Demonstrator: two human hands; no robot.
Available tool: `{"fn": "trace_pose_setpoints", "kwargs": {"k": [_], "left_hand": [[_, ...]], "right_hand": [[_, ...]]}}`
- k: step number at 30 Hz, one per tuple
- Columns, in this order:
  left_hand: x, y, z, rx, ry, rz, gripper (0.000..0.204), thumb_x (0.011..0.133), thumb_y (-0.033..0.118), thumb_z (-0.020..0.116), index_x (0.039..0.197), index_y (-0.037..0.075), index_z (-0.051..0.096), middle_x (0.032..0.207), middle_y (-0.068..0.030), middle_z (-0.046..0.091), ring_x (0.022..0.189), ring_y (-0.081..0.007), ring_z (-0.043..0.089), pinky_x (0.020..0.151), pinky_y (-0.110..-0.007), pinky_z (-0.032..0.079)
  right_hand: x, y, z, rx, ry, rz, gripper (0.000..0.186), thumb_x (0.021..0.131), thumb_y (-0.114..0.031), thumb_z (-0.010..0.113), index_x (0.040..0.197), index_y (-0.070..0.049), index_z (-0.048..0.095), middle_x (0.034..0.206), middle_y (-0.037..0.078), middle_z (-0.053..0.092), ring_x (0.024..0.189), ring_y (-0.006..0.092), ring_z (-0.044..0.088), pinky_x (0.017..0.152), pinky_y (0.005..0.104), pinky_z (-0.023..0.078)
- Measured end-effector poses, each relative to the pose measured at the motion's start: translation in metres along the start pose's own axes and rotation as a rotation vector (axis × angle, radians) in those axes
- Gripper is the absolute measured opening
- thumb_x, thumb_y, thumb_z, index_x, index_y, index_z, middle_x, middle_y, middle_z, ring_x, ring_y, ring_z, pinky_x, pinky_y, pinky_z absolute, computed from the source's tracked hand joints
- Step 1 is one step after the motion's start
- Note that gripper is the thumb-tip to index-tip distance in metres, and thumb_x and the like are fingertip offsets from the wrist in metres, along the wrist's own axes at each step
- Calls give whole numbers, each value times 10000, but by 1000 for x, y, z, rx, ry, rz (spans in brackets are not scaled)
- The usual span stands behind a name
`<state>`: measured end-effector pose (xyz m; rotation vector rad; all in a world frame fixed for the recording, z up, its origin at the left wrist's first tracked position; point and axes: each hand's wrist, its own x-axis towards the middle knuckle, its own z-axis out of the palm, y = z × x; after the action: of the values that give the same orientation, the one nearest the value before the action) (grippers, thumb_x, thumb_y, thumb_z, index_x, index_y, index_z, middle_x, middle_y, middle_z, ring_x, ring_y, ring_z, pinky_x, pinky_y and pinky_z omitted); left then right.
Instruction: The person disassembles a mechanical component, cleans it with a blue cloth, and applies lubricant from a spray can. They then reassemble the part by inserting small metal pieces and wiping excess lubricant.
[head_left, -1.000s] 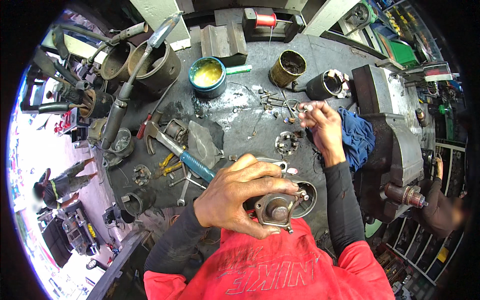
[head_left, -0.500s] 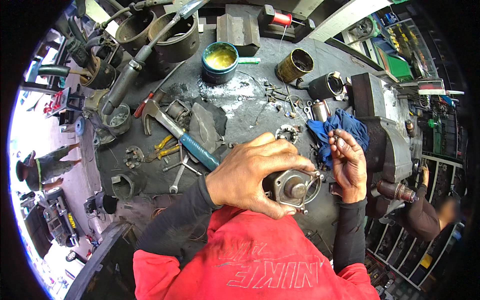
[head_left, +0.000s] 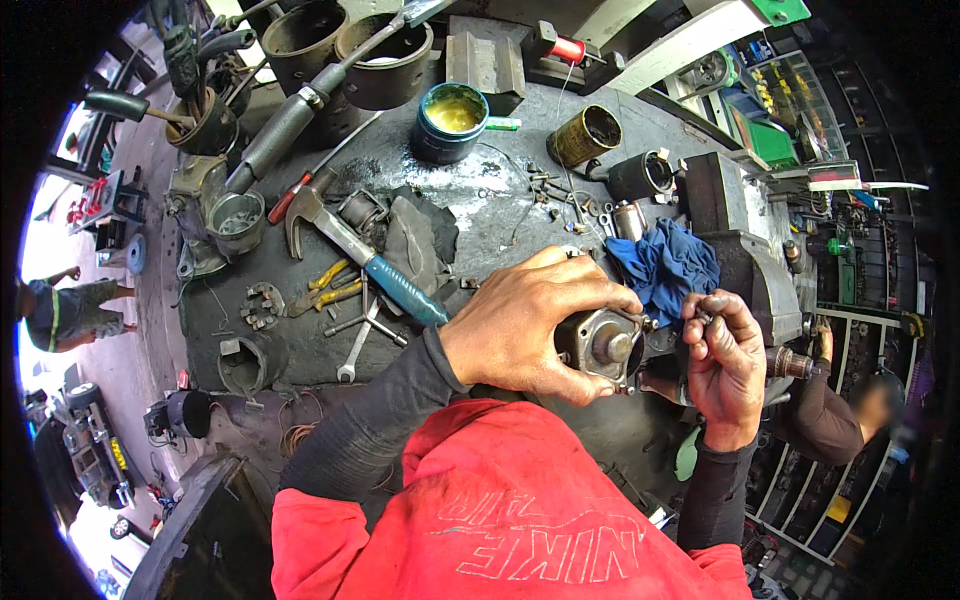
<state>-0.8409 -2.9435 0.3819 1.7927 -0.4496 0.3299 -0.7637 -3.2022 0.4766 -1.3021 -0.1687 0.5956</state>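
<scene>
My left hand (head_left: pixel 515 325) is wrapped round a metal motor housing (head_left: pixel 612 347), its flanged end with a domed hub facing up. Thumb and fingers grip its sides just above the bench's near edge. To the right of it, my right hand (head_left: pixel 728 370) is raised with fingertips pinched together. A tiny piece seems to be between them, too small to name. Beyond that hand lies a crumpled blue cloth (head_left: pixel 662 272). Left of my left hand, a claw hammer (head_left: pixel 395 287) with a blue grip points its handle toward my wrist.
Yellow-handled pliers (head_left: pixel 330 288), a spanner (head_left: pixel 356 352) and a screwdriver (head_left: pixel 290 197) lie to the left. At the back stand a tub of yellow grease (head_left: pixel 452 120) and a rusty can (head_left: pixel 585 135). Small bolts (head_left: pixel 560 190) are scattered mid-bench. A co-worker's arm (head_left: pixel 822 400) is at the right.
My left hand has carried the housing slightly right and away from my body. My right hand has moved right and nearer to me, its fingers curled more around the pinch.
</scene>
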Motion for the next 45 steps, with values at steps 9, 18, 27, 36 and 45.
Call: {"fn": "trace_pose_setpoints", "kwargs": {"k": [9,18,27,36,45], "left_hand": [[1,4,-2,-9,-9,-14,738,623,402,922,1282,145,712,1175,-93,694,1093,-319,644,963,-419,498],[1,4,-4,-20,-34,-21,743,633,401,904,1295,131,704,1213,-106,690,1135,-328,637,1007,-426,480],[1,3,-5,-16,-37,-13,750,588,339,903,1274,119,695,1224,-85,691,1129,-321,642,1006,-425,481],[0,2,-1,-9,13,20,732,570,340,903,1225,84,700,1180,-84,690,1057,-321,625,947,-425,491],[-3,4,2,-10,46,7,733,535,338,893,1173,39,691,1118,-113,668,1013,-347,606,896,-432,501]], "right_hand": [[-16,3,29,157,-72,18,271,1011,-82,691,1259,7,626,1137,253,686,898,242,753,721,274,640],[-18,-1,42,-8,-118,74,328,946,-176,796,1156,41,669,956,188,729,734,227,730,606,308,599],[-5,-25,78,-526,-234,111,223,938,-28,778,1144,37,720,992,81,748,829,118,697,750,267,589],[16,-30,97,-1147,-448,-222,197,859,-3,771,1050,-51,762,953,68,728,868,205,688,807,353,523],[16,-22,101,-1469,-530,-419,210,813,-63,776,1019,-99,772,1002,55,721,973,266,629,885,404,424]]}}
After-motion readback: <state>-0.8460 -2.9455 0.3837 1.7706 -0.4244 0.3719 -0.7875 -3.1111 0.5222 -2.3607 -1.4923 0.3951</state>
